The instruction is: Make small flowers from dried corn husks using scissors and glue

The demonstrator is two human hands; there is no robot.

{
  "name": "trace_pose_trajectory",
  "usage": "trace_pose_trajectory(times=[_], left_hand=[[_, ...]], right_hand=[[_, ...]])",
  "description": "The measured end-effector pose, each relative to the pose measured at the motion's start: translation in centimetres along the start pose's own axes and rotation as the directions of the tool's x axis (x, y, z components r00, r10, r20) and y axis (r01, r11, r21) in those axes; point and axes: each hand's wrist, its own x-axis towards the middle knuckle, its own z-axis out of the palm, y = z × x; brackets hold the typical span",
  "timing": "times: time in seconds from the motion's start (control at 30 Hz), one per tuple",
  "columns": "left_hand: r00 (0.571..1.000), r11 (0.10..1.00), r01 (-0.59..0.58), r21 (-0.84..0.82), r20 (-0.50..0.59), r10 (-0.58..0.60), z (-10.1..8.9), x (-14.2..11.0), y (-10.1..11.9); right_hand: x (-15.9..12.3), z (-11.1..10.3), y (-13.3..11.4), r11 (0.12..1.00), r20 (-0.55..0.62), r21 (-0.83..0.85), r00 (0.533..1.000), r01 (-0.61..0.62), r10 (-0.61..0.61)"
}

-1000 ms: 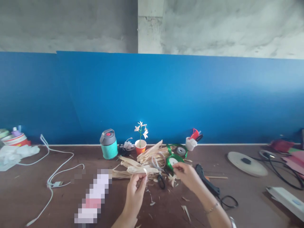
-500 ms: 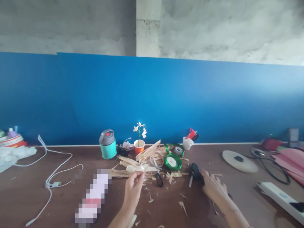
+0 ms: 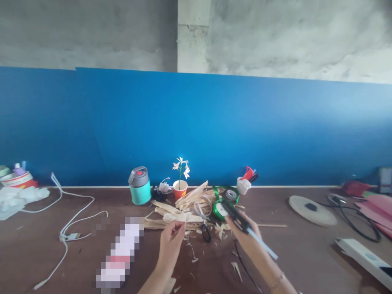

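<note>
My right hand (image 3: 246, 234) is wrapped round a black hot glue gun (image 3: 237, 216), lifted over the table. A translucent glue stick (image 3: 262, 243) juts from its rear, and its dark cord (image 3: 245, 265) trails toward me. At the centre, my left hand (image 3: 171, 241) is closed in a pinch on what looks like a small pale piece of husk, hard to tell from the husks behind. Dried husks (image 3: 192, 198) lie in a pile beyond it. Black-handled scissors (image 3: 206, 232) rest between the hands. A green ribbon spool (image 3: 219, 209) is partly hidden by the glue gun.
A paper cup (image 3: 180, 191) holds a stem of pale flowers (image 3: 181, 165). Left of it stands a teal flask (image 3: 140, 192). Husk scraps (image 3: 235, 269) litter the front. White cables (image 3: 64, 224) lie left; a round lid-like disc (image 3: 312, 212) and power strip (image 3: 364, 259) lie right.
My right hand has picked up the glue gun from the table and swung it left, toward the left hand. The left hand stays pinched in nearly the same place.
</note>
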Motion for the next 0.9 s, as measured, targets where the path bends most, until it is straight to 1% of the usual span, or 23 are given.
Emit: trace_pose_trajectory(times=[0.03,0.07,0.13,0.23,0.33,0.43,0.53,0.73,0.9], left_hand=[[1.0,1.0,0.001,0.012,0.0,-0.001,0.0,0.0,-0.1],[1.0,1.0,0.003,0.023,-0.002,-0.003,-0.1,0.0,-0.1],[1.0,0.999,0.008,0.042,-0.004,-0.008,-0.1,0.1,-0.2],[1.0,0.999,0.003,0.051,0.0,-0.003,-0.1,0.2,-0.3],[1.0,0.999,-0.01,0.034,0.024,0.009,0.0,0.2,-0.3],[0.999,1.0,0.014,0.01,0.041,-0.014,0.1,0.0,-0.1],[0.998,0.999,0.043,-0.012,0.055,-0.042,0.2,-0.2,0.2],[0.997,0.999,0.046,-0.008,0.066,-0.045,0.2,-0.3,0.4],[0.998,0.999,0.023,0.023,0.06,-0.024,0.3,-0.2,-0.1]], right_hand=[[-0.5,0.9,-0.8,0.999,0.059,0.016,0.998,0.036,-0.037],[-1.0,1.6,-1.6,0.996,0.141,0.036,0.986,0.08,-0.085],[-1.9,2.7,-2.9,0.983,0.274,0.073,0.944,0.168,-0.182],[-2.8,3.8,-3.7,0.971,0.342,0.061,0.909,0.232,-0.239],[-3.4,4.4,-3.2,0.965,0.373,0.029,0.893,0.26,-0.252],[-3.8,4.9,-2.5,0.968,0.38,0.003,0.895,0.251,-0.233],[-3.9,5.1,-2.1,0.974,0.362,0.019,0.907,0.225,-0.217],[-3.9,5.2,-1.8,0.983,0.354,0.07,0.917,0.17,-0.184],[-3.8,5.1,-1.9,0.983,0.395,0.019,0.902,0.181,-0.174]])
